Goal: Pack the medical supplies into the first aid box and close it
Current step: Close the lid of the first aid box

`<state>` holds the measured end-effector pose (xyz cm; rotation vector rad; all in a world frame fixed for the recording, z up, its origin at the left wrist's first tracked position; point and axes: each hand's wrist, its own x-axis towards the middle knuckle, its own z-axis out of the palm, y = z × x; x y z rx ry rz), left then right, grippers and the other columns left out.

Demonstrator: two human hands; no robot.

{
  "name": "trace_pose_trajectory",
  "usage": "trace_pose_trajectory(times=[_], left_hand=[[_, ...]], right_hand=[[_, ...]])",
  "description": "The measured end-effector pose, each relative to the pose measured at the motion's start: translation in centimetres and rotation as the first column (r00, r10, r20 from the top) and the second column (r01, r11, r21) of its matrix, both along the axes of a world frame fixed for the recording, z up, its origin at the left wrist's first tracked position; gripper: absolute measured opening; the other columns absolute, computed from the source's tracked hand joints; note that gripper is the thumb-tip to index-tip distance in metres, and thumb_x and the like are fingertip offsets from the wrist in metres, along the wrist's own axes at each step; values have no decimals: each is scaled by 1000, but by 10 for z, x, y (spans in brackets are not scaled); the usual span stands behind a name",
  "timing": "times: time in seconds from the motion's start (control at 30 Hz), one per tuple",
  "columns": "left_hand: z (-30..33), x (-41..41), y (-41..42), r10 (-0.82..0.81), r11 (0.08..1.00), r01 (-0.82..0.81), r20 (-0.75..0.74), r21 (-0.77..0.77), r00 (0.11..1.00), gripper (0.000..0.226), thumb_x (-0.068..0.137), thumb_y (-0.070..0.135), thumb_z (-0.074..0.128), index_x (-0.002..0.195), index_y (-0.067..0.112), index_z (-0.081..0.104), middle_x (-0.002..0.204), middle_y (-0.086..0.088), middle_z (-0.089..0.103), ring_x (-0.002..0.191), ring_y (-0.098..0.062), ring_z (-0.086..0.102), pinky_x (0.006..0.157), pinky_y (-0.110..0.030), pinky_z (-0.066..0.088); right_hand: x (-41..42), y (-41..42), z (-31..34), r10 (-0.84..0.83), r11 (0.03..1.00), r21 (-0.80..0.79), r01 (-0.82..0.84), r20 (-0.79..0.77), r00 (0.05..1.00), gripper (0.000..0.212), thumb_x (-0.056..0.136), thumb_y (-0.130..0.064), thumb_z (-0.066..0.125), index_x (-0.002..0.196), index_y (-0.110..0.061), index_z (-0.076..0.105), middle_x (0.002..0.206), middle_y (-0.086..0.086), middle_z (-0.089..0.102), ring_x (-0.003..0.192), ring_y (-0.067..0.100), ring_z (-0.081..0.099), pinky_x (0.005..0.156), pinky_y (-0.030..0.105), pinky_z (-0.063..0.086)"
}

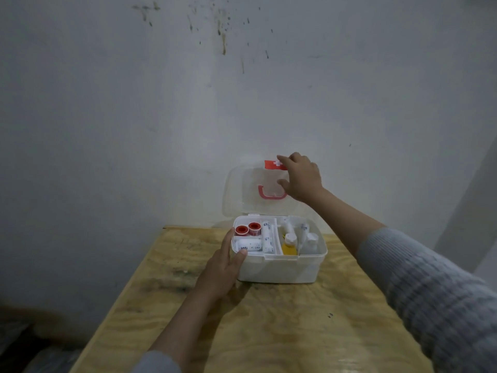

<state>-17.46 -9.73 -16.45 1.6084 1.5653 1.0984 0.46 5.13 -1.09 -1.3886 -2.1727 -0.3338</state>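
A white first aid box (279, 269) stands on a plywood table (269, 332), its clear lid (242, 189) raised upright toward the wall. Inside its tray lie two red tape rolls (247, 229), white bandage rolls (267, 236), a yellow bottle (289, 247) and white bottles (310, 242). My left hand (224, 267) rests with straight fingers against the box's left front corner. My right hand (300, 177) grips the lid's top right edge by the red latch (271, 165), thumb on the inner face beside the red handle (269, 193).
A stained grey wall (188, 103) rises right behind the box. The table's left edge (126, 284) drops to a dark floor. A pale door frame or wall corner (473, 211) stands at the right.
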Motion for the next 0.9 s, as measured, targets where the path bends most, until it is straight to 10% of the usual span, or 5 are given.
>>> trace_pose_trajectory(times=[0.9], left_hand=[[21,5,-16,159,986,-167,-285,-3,945,76,89,63,38,150,36,3,159,-3,21,142,-26,28,107,-47,37]], right_hand=[[25,-46,-1,257,918,295,-265,64,964,18,88,-12,57,100,-2,67,93,15,68,80,31,62,58,37,54]])
